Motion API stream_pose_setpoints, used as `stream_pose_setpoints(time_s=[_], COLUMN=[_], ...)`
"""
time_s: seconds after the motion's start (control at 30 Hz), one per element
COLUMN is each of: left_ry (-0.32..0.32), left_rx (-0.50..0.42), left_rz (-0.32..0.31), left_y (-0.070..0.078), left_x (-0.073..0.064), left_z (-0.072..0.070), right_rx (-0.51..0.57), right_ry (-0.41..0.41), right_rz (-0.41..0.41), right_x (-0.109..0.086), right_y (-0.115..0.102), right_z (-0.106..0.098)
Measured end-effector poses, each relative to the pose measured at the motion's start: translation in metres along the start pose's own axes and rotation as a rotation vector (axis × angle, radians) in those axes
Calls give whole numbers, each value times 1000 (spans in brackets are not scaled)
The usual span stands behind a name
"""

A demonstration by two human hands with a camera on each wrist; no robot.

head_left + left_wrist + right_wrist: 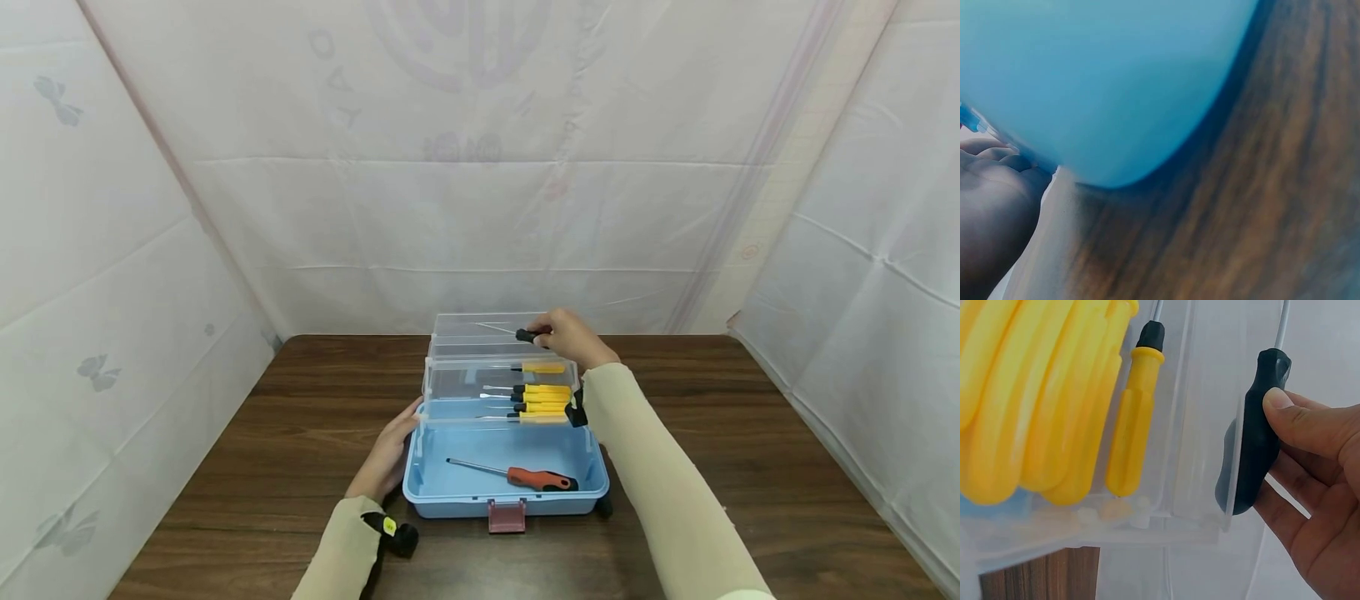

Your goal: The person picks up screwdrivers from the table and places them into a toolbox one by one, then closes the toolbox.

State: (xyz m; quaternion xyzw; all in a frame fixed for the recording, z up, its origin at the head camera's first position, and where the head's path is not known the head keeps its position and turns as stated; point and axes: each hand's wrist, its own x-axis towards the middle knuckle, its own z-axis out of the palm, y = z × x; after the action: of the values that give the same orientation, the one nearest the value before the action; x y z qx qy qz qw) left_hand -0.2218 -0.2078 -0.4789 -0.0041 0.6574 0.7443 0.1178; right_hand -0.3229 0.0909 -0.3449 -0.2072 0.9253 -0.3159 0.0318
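Note:
My right hand [573,340] pinches the black handle of a screwdriver [1262,434] between thumb and fingers. The handle is at the side wall of the upper clear tray [457,348], with the thin shaft pointing left. My left hand [392,446] rests against the left side of the open blue toolbox [435,507]; the left wrist view shows only part of that hand [997,187]. Several yellow-handled screwdrivers [543,392] lie in the lower clear tray [450,379]. An orange-and-black screwdriver [534,478] lies in the blue bottom.
A dark wooden table [285,475] carries the toolbox. The box's reddish latch [507,517] hangs at the front. White sheeting [480,217] rises behind the table and along both sides.

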Motion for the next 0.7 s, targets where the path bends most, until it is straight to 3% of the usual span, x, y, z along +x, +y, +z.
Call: stream_pose_setpoints(time_s=[0.7], left_ry=[-9], left_rx=[-8], left_rz=[5], left_y=[0], left_x=[0], left_z=[4], right_rx=[-3], right_ry=[5], right_rz=[47], right_x=[0], right_y=[1], right_z=[6])
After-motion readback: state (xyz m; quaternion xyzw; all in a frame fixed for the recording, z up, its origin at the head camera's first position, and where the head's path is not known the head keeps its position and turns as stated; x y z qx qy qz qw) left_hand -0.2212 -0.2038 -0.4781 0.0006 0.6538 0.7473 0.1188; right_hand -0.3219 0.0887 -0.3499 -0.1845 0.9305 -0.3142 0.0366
